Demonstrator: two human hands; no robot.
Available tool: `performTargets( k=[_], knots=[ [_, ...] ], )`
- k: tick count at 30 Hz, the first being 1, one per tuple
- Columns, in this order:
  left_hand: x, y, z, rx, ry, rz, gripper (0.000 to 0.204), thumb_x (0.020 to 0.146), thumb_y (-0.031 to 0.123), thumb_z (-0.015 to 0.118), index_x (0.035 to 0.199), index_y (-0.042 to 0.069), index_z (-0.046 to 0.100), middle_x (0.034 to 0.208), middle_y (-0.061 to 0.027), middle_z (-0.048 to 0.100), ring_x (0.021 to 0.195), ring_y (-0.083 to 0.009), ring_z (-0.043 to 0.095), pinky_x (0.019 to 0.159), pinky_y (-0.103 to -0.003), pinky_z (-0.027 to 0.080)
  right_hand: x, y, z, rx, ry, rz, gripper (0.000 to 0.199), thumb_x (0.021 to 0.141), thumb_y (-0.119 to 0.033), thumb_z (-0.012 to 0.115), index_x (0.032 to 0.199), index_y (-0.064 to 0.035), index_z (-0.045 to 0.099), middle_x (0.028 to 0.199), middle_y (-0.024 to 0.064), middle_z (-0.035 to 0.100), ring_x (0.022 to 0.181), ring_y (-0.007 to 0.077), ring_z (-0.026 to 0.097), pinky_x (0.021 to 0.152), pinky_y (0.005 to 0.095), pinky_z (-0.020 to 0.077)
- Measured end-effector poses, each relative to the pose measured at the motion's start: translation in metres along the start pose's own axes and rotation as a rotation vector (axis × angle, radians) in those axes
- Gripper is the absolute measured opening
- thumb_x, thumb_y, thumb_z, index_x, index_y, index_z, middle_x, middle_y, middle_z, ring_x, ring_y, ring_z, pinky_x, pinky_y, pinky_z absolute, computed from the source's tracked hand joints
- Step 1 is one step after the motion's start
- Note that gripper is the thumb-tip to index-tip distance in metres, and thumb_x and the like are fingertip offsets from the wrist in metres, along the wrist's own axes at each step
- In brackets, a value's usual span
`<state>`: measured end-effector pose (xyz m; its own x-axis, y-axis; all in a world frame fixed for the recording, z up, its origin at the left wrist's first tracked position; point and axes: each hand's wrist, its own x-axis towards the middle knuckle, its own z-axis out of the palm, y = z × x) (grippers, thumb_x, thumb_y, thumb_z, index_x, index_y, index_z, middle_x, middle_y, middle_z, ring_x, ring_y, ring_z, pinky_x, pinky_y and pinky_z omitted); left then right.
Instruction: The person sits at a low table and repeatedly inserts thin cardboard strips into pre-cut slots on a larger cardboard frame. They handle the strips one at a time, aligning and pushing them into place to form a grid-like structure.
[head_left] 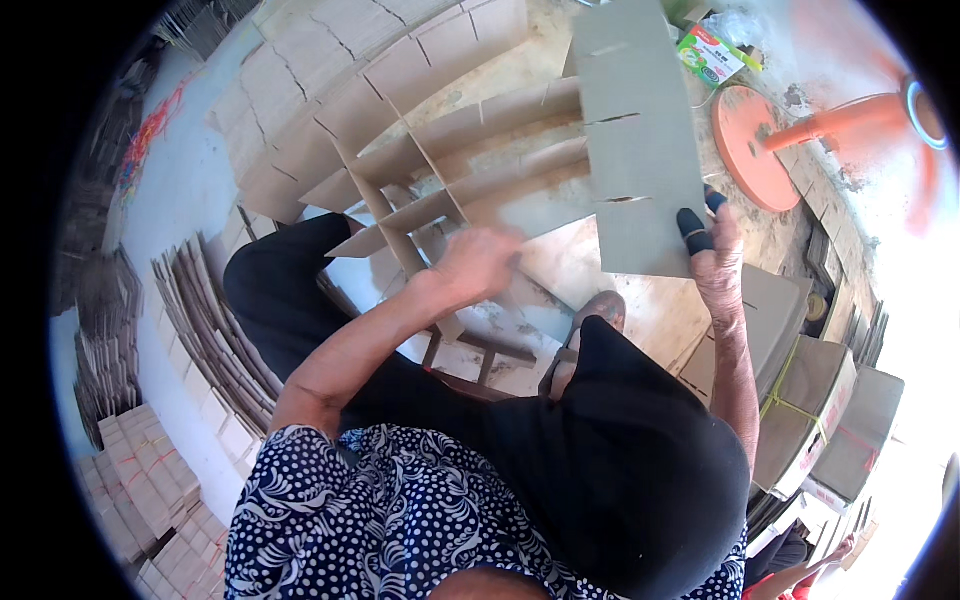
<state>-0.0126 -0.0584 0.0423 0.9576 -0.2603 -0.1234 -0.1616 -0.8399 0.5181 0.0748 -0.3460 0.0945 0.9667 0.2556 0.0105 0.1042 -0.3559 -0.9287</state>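
My right hand (722,262), with black covers on some fingers, grips the lower right edge of a flat cardboard divider strip (645,150). The strip stands tall and has slits cut in from its left edge. My left hand (478,264) is smeared by motion beside a partly assembled cardboard divider grid (400,210); its fingers do not show clearly. Crossed strips form several open cells in the grid, and long slotted strips reach from it toward the far side. Whether the left hand touches the grid I cannot tell.
Stacked flat cardboard (215,330) stands at the left, with more bundles (135,470) behind. An orange fan with a round base (757,148) is at the far right, near a green and white box (712,55). Tied cartons (808,400) sit at the right; another person's arm (800,580) shows below them.
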Motion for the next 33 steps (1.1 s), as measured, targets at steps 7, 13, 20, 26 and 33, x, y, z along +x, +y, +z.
performTargets(
  k=[7,13,20,26,33],
  knots=[
    [0.007,-0.002,0.013,-0.052,0.081,-0.017,0.010,0.069,0.003,0.057,0.079,0.003,0.056,0.076,-0.0191,0.062,0.076,-0.0408,0.061,0.067,-0.051,0.046,0.000,-0.039,0.016,-0.229,-0.279,-0.093,0.050,0.080,0.006,0.060,0.128,-0.0034,0.047,0.111,0.0172,0.062,0.102,0.0262,0.062,0.088,0.0281,0.0452],
    [0.009,-0.004,0.010,-0.036,0.085,0.007,0.013,0.068,0.003,0.058,0.081,0.003,0.058,0.079,-0.0184,0.063,0.078,-0.0389,0.062,0.069,-0.049,0.048,0.006,-0.044,0.031,-0.406,-0.276,-0.324,0.061,0.084,0.006,0.054,0.141,-0.0062,0.037,0.109,0.0148,0.064,0.094,0.0137,0.059,0.086,0.0245,0.0443],
    [0.016,-0.005,0.014,-0.053,0.060,0.002,0.015,0.070,0.008,0.058,0.085,0.005,0.060,0.083,-0.0173,0.063,0.082,-0.0386,0.062,0.072,-0.049,0.048,0.016,-0.040,0.036,-0.458,-0.335,-0.442,0.064,0.081,0.011,0.053,0.140,-0.0083,0.041,0.102,0.0177,0.064,0.086,0.0130,0.058,0.079,0.0216,0.0439],
    [0.020,-0.007,0.015,-0.071,0.009,-0.006,0.018,0.074,0.011,0.057,0.091,0.005,0.061,0.088,-0.0182,0.064,0.084,-0.0387,0.063,0.073,-0.049,0.049,0.024,-0.040,0.046,-0.493,-0.473,-0.248,0.069,0.064,0.016,0.054,0.129,-0.0074,0.051,0.089,0.0215,0.063,0.086,0.0362,0.063,0.075,0.0349,0.0508],
    [0.021,-0.002,0.011,-0.059,0.052,-0.017,0.016,0.068,0.002,0.058,0.083,0.001,0.061,0.084,-0.0199,0.063,0.079,-0.0381,0.062,0.071,-0.046,0.049,0.020,-0.014,0.070,-0.724,-0.496,-0.242,0.067,0.072,0.002,0.058,0.135,-0.0099,0.041,0.083,0.0227,0.063,0.078,0.0384,0.062,0.067,0.0456,0.0483]
  ],
)
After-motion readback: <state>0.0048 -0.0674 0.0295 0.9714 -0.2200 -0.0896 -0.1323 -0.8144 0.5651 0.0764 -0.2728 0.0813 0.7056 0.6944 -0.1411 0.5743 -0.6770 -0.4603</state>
